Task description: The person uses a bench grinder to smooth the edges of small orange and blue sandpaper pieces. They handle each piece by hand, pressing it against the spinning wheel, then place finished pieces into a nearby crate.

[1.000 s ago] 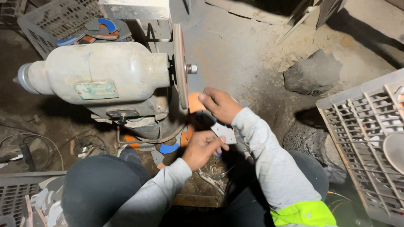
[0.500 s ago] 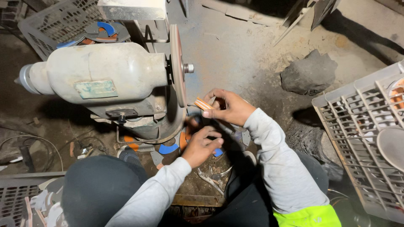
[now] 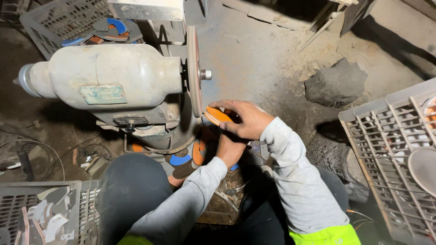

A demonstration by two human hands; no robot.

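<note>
My right hand [image 3: 247, 119] pinches the orange piece [image 3: 217, 115] edge-on against the grinding wheel [image 3: 194, 70], so its rim meets the disc. My left hand [image 3: 229, 149] sits beneath, probably bracing; its grip is hidden.

bench grinder [image 3: 113, 86] at 10 o'clock, grinding wheel [image 3: 194, 70] on its right end | right hand [image 3: 245, 119] with disc [image 3: 217, 115] just right of wheel | left hand [image 3: 230, 149] below it | rock [image 3: 336, 84] at 2 o'clock | crates: 11 o'clock [image 3: 54, 20], 3 o'clock [image 3: 386, 149], 8 o'clock [image 3: 41, 213]
</note>
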